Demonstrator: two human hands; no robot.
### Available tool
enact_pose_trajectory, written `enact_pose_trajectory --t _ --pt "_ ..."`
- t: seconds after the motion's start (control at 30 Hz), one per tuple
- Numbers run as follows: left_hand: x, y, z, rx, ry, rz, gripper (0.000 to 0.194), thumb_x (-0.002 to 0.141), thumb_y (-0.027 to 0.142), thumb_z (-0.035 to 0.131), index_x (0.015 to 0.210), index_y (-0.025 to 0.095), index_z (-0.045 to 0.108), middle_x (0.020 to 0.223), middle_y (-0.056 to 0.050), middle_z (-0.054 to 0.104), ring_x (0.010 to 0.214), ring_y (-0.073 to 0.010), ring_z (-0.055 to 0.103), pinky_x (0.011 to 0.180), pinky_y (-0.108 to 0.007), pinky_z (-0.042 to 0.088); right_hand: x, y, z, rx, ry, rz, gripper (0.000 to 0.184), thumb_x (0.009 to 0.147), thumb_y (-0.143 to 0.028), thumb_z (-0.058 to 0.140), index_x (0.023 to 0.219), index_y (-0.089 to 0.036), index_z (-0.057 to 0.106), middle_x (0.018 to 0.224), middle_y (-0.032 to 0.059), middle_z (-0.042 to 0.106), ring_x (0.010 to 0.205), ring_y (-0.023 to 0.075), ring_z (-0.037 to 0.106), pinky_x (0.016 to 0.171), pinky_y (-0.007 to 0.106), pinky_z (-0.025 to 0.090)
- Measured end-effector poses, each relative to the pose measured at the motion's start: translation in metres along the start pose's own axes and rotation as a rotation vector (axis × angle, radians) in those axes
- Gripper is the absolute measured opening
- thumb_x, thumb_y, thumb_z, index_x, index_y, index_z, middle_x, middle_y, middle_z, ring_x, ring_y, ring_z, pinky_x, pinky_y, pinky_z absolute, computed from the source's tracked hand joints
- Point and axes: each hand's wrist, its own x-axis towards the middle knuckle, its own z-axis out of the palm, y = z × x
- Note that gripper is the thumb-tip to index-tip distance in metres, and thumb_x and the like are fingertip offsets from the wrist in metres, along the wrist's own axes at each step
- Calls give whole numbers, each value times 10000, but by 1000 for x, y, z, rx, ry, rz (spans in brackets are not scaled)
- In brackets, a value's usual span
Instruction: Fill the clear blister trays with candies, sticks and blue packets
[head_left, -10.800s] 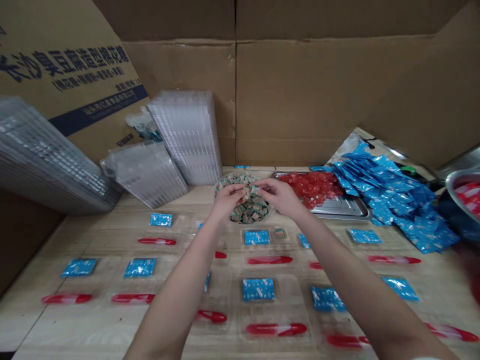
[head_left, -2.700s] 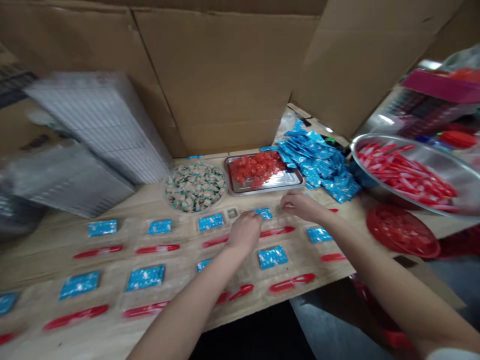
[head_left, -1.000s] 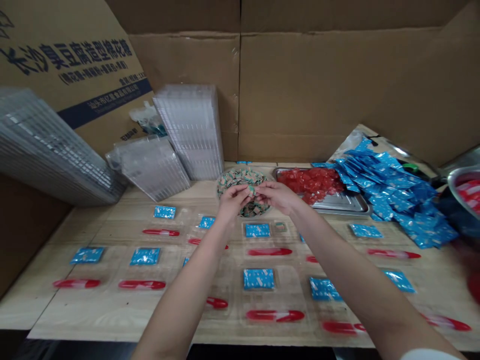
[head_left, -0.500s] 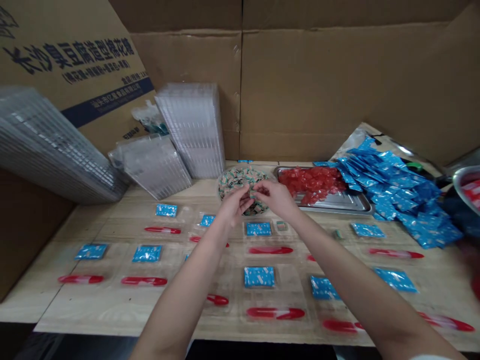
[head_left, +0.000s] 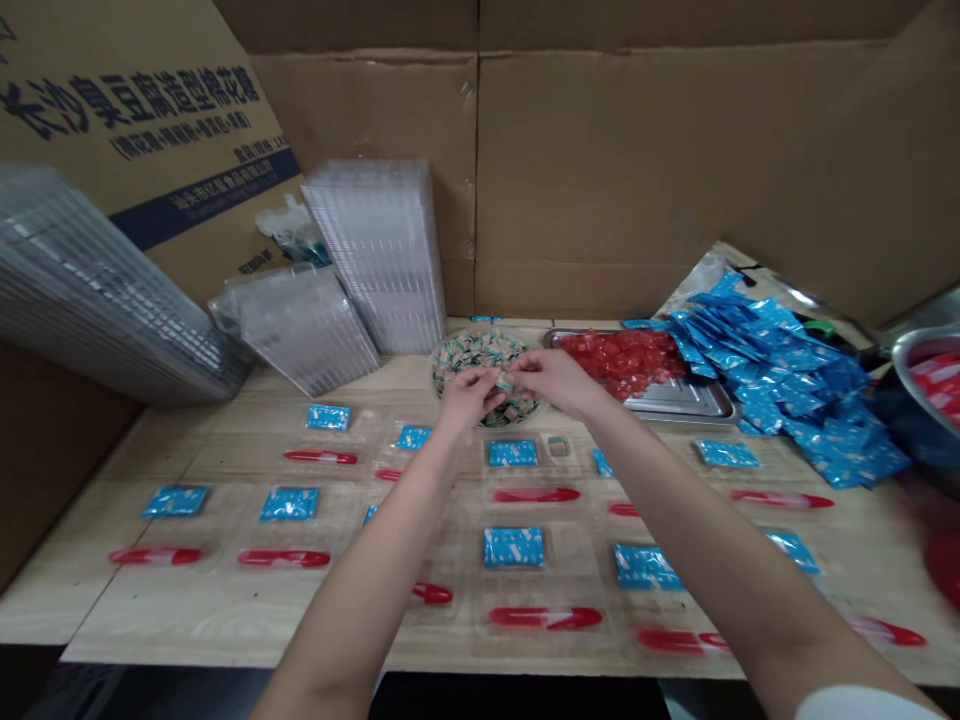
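My left hand (head_left: 466, 398) and my right hand (head_left: 555, 382) meet over a round bowl (head_left: 435, 385) filled with small tan-and-green packets (head_left: 480, 350). Between the fingertips of both hands is one such small packet (head_left: 504, 381), partly covered by the fingers. Each hand is closed in a pinch on it. Just below the hands lies a clear plastic tray holding a blue packet (head_left: 512, 453), a red slim utensil (head_left: 536, 495) and a small tan-and-green packet (head_left: 559, 447).
More clear trays with blue packets (head_left: 289, 504) and red utensils cover the wooden table (head_left: 180, 630). Behind stand stacks of clear trays (head_left: 375, 250). To the right are a metal tray (head_left: 697, 400) with red packets (head_left: 622, 362), a blue packet heap (head_left: 780, 360) and a metal bowl (head_left: 904, 350).
My hands stay over the bowl; the small packet now shows more plainly between the fingertips. The whole view has shifted slightly.
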Motion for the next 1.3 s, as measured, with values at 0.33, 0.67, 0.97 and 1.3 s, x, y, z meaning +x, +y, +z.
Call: enact_pose_trajectory --t 0.33,0.67,0.97,1.3 --pt "0 11 -29 10 -2 84 125 663 153 712 775 131 661 712 -10 676 642 -80 628 742 -227 518 15 11 -4 -523 34 -111 21 730 -184 630 739 -171 618 698 19 629 647 143 585 620 257 460" --pt "3 1 -33 51 20 98 180 621 146 738 769 136 637 692 8 658 631 -83 621 741 -253 521 9 33 -1 -579 129 -218 61 711 -204 640 700 -164 595 725 15 594 675 130 547 625 241 419" --pt "-6 5 -16 119 -119 -35 96 652 108 714 731 128 663 667 -1 663 599 -74 619 675 -209 521 -1 10 -5 -296 -103 -216 80 678 -241 625 683 -163 607 611 -33 574 583 97 512 544 210 395" --pt "-36 -12 16 85 -208 -198 127 672 101 698 790 140 675 742 -22 695 662 -97 651 651 -173 532 -46 22 -37 -218 -93 -162 35 716 -182 603 726 -159 579 628 -33 582 571 95 547 527 201 408"
